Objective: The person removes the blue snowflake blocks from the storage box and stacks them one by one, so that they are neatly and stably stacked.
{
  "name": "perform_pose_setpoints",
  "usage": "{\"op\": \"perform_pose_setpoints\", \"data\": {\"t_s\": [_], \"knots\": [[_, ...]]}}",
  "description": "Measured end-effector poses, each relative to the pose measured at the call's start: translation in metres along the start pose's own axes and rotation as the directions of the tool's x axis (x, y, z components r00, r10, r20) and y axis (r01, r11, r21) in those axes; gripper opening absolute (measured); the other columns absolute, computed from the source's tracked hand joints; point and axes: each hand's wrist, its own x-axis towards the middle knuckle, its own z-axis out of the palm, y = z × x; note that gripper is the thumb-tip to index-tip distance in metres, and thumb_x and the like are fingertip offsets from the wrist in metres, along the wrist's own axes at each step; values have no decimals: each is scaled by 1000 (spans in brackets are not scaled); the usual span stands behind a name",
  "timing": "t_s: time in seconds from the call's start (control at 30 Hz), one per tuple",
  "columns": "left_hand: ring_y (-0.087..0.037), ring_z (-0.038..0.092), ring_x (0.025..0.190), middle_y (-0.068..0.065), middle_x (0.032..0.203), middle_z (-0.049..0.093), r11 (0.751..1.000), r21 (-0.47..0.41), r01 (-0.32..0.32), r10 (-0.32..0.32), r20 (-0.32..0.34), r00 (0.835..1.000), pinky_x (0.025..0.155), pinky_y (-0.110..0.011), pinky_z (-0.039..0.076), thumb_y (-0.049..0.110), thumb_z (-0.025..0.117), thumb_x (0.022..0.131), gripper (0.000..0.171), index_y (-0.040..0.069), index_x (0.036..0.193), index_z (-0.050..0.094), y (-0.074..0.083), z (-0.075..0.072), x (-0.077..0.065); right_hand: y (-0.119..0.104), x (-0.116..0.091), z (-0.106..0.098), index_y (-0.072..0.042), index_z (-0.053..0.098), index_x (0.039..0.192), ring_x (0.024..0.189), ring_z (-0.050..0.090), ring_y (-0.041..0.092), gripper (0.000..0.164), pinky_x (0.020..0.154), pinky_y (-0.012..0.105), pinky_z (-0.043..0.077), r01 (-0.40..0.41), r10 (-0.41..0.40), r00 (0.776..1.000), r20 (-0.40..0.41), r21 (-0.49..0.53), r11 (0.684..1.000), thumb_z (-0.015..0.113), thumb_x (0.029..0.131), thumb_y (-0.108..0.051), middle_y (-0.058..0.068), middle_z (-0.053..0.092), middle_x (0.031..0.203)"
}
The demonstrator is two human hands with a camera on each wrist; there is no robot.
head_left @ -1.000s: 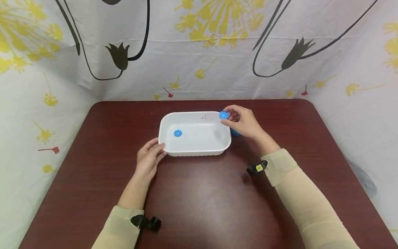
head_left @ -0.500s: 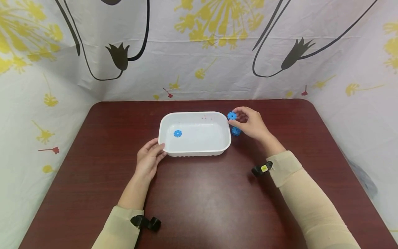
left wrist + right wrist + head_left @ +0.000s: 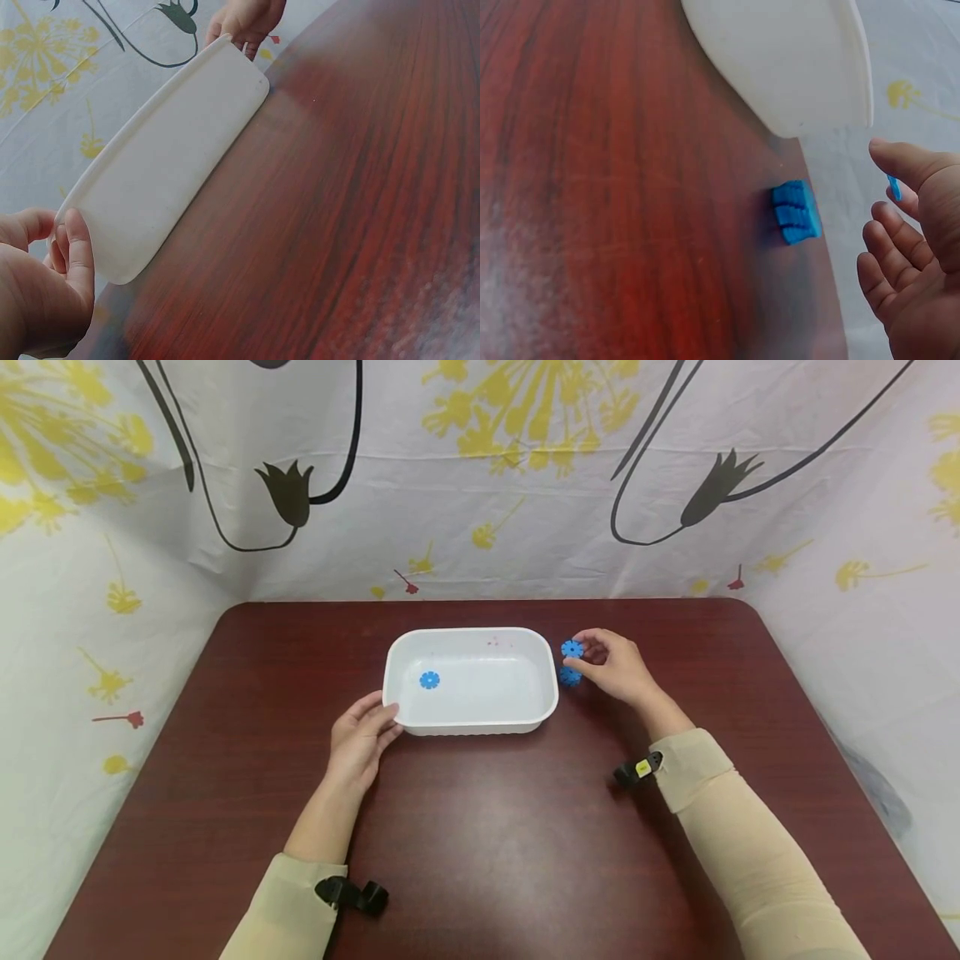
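My left hand grips the near left corner of a white plastic tray, thumb over the rim and fingers against the outer wall. In the left wrist view the tray's long side wall faces the camera. Between thumb and forefinger my right hand pinches a blue snowflake disc, seen edge-on in the right wrist view. Below it a short stack of blue snowflake discs stands on the table, just right of the tray. One more blue disc lies inside the tray, toward the left.
The dark red wooden table has rounded far corners. Behind it and at both sides hangs a white cloth with yellow and dark flower prints. A black wrist strap mount sits on the left sleeve.
My right hand, pinching the disc, has moved right and a little nearer, from over the tray's far right corner to above the stack. The left hand and tray have stayed put.
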Motion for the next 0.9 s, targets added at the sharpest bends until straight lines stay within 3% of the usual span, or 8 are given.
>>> {"op": "perform_pose_setpoints", "data": {"t_s": [0.3,0.67,0.9], "knots": [[-13,65,80,-2,100,69,1000,6,9,-9,-4,1000,76,-22,60,2,70,94,46,0,137,53,0,0,0,13,-4,3,-2,63,122,96,62,30,41,83,42,54,-47,48,997,67,-16,999,78,92,-25,16,65,108],[-13,65,81,1,98,68,1000,1,7,-7,1,1000,77,-22,61,2,69,94,47,0,138,52,0,0,-1,20,-7,7,-1,63,122,103,60,33,40,88,46,53,-24,28,990,139,-30,999,79,90,-20,17,62,112],[-12,65,77,2,93,70,1000,-9,7,-7,-3,1000,75,-23,61,-1,67,95,44,0,137,53,0,0,0,23,-7,8,0,64,120,104,59,34,40,90,48,52,-14,18,990,141,-32,999,80,89,-18,18,61,112]]}}
